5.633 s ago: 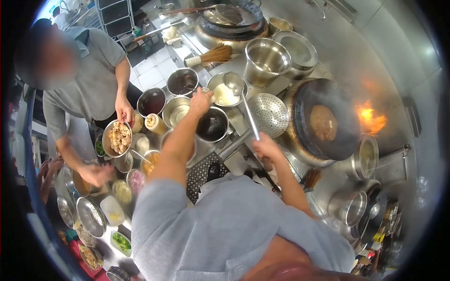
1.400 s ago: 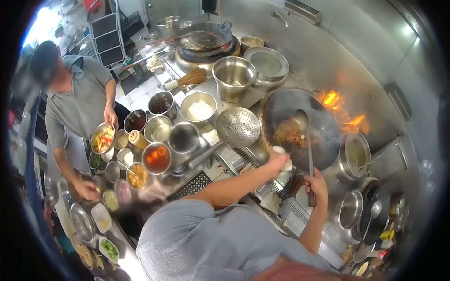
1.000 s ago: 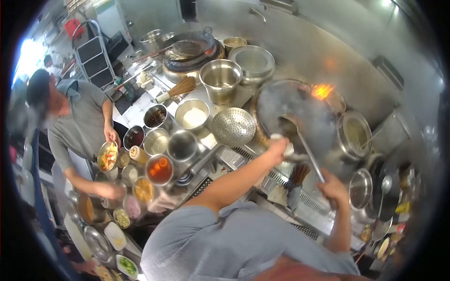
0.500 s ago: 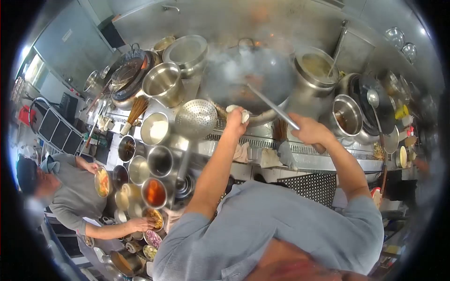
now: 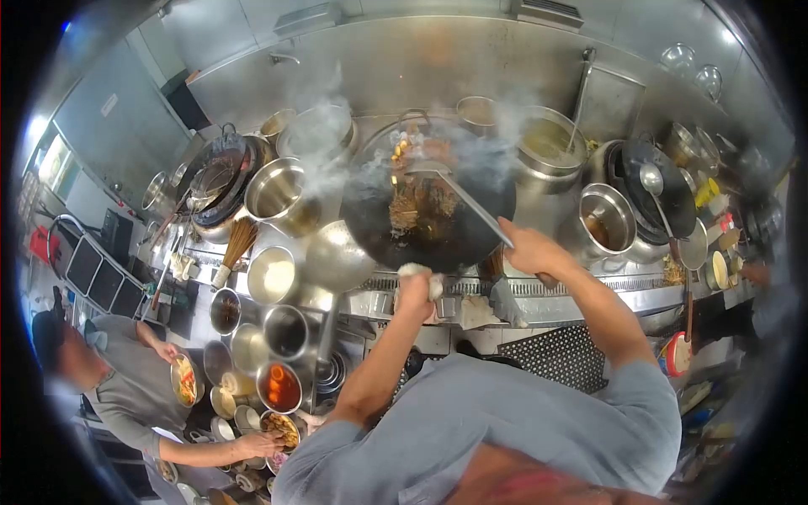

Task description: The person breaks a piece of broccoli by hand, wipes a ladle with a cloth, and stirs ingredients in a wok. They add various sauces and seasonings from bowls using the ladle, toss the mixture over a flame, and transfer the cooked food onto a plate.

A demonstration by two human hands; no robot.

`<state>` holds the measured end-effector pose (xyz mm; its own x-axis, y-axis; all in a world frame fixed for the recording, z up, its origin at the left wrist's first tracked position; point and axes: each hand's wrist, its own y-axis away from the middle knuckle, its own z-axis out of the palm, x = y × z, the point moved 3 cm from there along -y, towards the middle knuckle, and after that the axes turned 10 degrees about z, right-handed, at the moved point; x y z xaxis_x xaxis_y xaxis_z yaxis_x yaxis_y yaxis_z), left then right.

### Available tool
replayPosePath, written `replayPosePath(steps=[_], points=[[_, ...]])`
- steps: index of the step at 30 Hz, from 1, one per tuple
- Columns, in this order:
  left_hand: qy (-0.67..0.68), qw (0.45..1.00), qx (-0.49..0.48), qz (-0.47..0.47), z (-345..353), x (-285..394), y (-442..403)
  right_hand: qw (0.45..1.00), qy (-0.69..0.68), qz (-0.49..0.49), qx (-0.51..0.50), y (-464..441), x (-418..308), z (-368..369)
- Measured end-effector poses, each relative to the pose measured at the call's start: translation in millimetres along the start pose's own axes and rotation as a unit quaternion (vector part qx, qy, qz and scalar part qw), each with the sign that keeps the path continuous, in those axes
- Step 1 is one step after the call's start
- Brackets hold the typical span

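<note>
My left hand is closed around a folded white cloth at the near edge of a large dark wok. Whether a wok handle lies under the cloth is hidden. Browned, shredded-looking food with yellowish pieces runs up the middle of the wok, and smoke drifts over it. My right hand grips a long-handled metal ladle near its wooden end. Its head rests among the food toward the wok's far side.
Steel pots stand left of the wok. A broad skimmer lies across containers nearby. Right are a pot of pale liquid and a second wok. At lower left, a co-worker holds a food bowl and reaches into another.
The view has tipped upward. My left hand and the wok have come closer to me, and the ladle head sits farther up the wok. Smoke has thinned, exposing the food.
</note>
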<state>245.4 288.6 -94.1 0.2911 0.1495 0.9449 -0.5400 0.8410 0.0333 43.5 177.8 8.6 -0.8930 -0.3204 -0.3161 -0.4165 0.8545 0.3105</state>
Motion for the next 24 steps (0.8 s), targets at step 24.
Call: replayPosePath(steps=[24], points=[[-0.009,0.998,0.000,-0.054,-17.8,-64.8,-138.2,0.935,-0.349,0.044,-0.039,-74.5,23.9,-11.7]])
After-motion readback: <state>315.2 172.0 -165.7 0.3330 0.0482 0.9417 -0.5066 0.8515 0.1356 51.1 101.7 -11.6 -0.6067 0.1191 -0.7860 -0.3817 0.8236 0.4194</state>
